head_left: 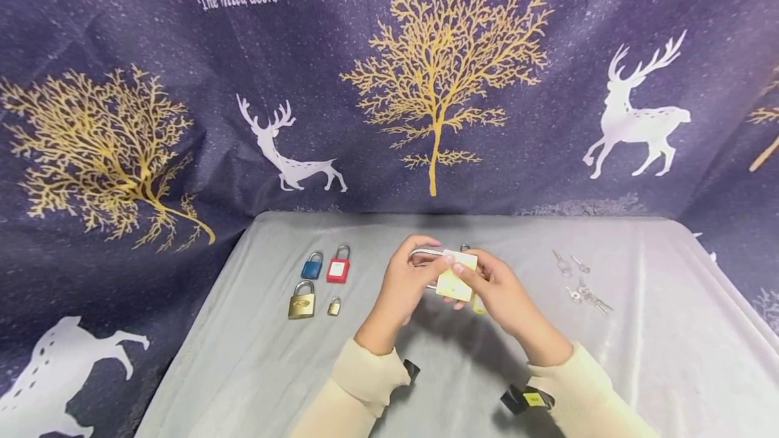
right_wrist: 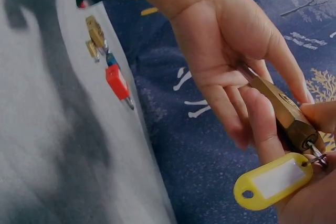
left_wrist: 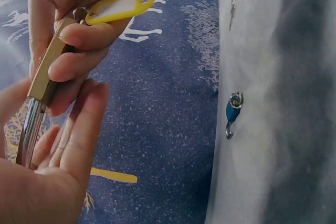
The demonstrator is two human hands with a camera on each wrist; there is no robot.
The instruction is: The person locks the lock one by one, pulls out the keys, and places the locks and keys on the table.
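A large brass padlock (head_left: 456, 276) with a long steel shackle is held up over the table between both hands. My left hand (head_left: 406, 277) holds it at the shackle side, thumb on the body. From the other side my right hand (head_left: 496, 289) grips the body, its thumb on the front face. In the right wrist view a key (right_wrist: 315, 149) stands at the keyhole in the padlock's bottom end. A yellow key tag (right_wrist: 273, 181) with a white label hangs from that key by a ring. How deep the key sits cannot be told.
On the left of the grey-covered table (head_left: 243, 370) stand a blue padlock (head_left: 312, 265), a red padlock (head_left: 338, 266), a brass padlock (head_left: 301, 303) and a tiny brass padlock (head_left: 334, 307). Several loose keys (head_left: 587, 295) lie right. A small blue hooked item (left_wrist: 233, 109) lies behind the hands.
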